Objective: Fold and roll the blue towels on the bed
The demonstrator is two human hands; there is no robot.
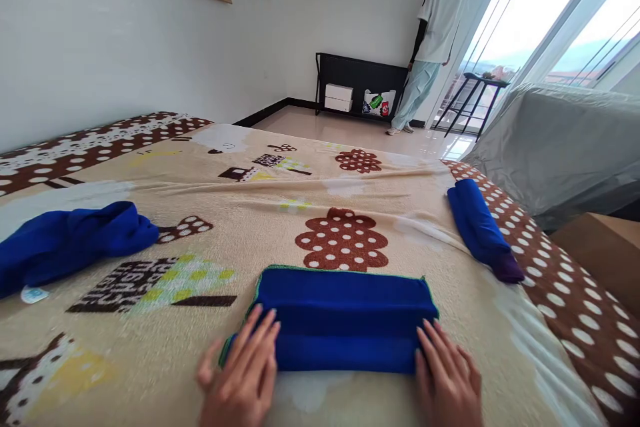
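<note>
Folded blue towel (pixel 345 317): flat on the patterned blanket (pixel 310 213), near edge, between both hands.
Left hand (pixel 245 373): open, fingers flat on towel's left end.
Right hand (pixel 447 377): open, fingertips on right end — no grip.
Risk: plush blanket may bunch, so the fold could skew or spring open.

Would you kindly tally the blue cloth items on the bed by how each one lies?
Folded flat blue towel, under the left hand and right hand: 1
Rolled blue towel: 1
Crumpled blue cloth: 1
Total on the patterned blanket: 3
</note>
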